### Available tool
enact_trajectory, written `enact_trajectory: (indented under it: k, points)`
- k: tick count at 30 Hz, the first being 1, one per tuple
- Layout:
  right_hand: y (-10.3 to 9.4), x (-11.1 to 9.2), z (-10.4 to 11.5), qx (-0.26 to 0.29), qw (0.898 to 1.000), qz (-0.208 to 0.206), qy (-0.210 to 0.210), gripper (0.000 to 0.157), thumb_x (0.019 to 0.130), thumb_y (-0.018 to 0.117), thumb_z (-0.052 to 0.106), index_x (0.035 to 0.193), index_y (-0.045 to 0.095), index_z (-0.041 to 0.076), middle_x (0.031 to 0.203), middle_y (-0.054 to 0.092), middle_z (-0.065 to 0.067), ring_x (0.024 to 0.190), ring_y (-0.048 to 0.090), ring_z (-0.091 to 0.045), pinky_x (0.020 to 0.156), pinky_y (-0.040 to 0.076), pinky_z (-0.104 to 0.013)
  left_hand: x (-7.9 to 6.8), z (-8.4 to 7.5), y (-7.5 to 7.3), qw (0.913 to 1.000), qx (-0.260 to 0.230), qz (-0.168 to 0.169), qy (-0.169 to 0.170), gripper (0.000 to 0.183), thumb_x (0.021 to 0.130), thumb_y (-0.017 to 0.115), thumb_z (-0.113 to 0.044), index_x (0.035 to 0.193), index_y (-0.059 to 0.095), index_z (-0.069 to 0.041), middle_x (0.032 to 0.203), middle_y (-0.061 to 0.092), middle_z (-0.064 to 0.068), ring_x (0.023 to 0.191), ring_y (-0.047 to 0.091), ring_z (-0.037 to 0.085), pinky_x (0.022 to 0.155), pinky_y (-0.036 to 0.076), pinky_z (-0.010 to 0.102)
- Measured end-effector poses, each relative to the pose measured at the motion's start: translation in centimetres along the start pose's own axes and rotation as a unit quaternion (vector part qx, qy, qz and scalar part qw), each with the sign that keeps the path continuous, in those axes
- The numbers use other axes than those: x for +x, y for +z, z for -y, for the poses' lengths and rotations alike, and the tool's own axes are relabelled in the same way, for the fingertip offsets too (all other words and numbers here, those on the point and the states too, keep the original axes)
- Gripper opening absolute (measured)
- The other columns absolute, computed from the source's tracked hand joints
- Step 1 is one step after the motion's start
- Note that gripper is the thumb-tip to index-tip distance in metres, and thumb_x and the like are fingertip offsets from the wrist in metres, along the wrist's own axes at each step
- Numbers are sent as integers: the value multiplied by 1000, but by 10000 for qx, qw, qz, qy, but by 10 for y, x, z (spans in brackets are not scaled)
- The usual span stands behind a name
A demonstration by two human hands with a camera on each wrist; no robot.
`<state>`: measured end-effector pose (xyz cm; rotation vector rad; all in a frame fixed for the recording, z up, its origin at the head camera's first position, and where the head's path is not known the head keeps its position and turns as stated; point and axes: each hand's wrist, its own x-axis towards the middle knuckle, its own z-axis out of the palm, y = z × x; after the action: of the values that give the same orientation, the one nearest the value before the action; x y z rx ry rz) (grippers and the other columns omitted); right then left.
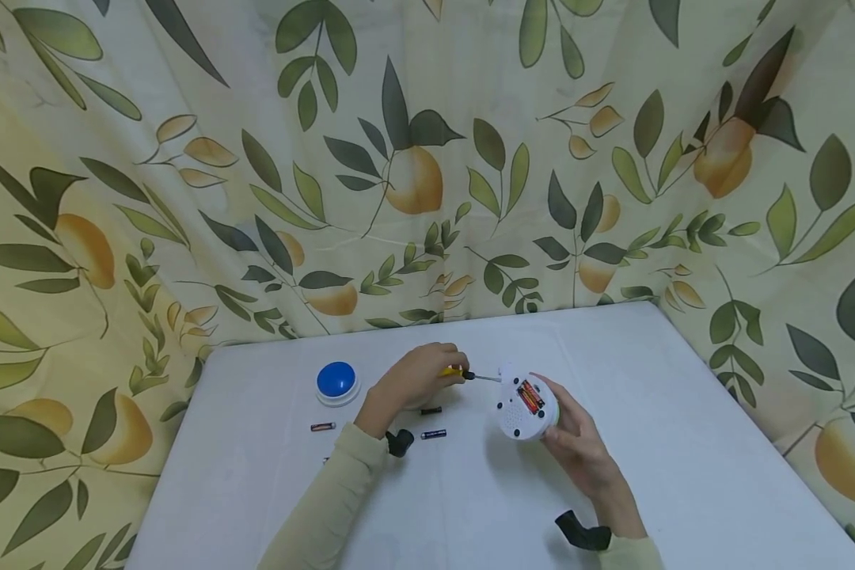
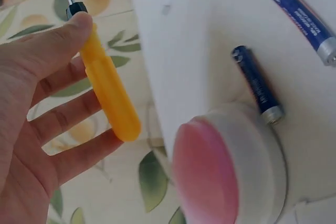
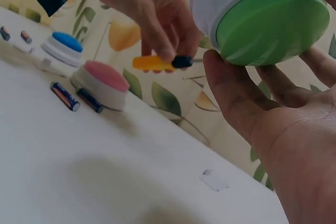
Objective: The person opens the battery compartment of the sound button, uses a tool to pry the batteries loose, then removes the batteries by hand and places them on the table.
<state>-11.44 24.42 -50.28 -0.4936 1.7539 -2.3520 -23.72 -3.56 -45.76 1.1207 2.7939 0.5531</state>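
My left hand (image 1: 415, 376) holds a screwdriver by its yellow handle (image 2: 113, 90), with the thumb at the black collar. The metal shaft reaches right, its tip at the edge of a white round push-button device. My right hand (image 1: 577, 439) grips that device (image 1: 513, 421) by its rim, underside turned toward the head camera. Its battery compartment lies uncovered, with batteries (image 1: 530, 397) inside and dark round feet around it. In the right wrist view its green dome (image 3: 273, 27) faces down toward the palm.
On the white table (image 1: 463, 507) stand a blue-domed button (image 1: 336, 380) and a pink-domed one (image 2: 205, 171), the latter mostly behind my left hand in the head view. Loose batteries (image 1: 433, 434) lie nearby. A small white piece (image 3: 213, 180) lies on the table. Patterned curtain hangs behind.
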Motion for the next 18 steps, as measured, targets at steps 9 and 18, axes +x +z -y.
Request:
enact_trajectory:
  k: [9, 18]
  points:
    - [11, 6, -5, 961, 9950, 244, 95, 66, 104, 42, 17, 166, 20, 15, 170, 32, 0, 142, 49, -12, 115, 43, -33, -28, -7, -11, 9974, -28, -609, -381, 23, 100, 71, -34, 122, 75, -26, 114, 70, -5, 101, 61, 12, 89, 57, 30]
    - [22, 11, -10, 2184, 9742, 411, 397, 55, 108, 34, 23, 163, 29, 25, 160, 46, 10, 144, 49, -12, 118, 41, -34, -63, -8, -13, 9881, -155, -1527, -48, 21, 97, 76, -33, 116, 76, -25, 109, 68, -7, 104, 62, 11, 91, 59, 29]
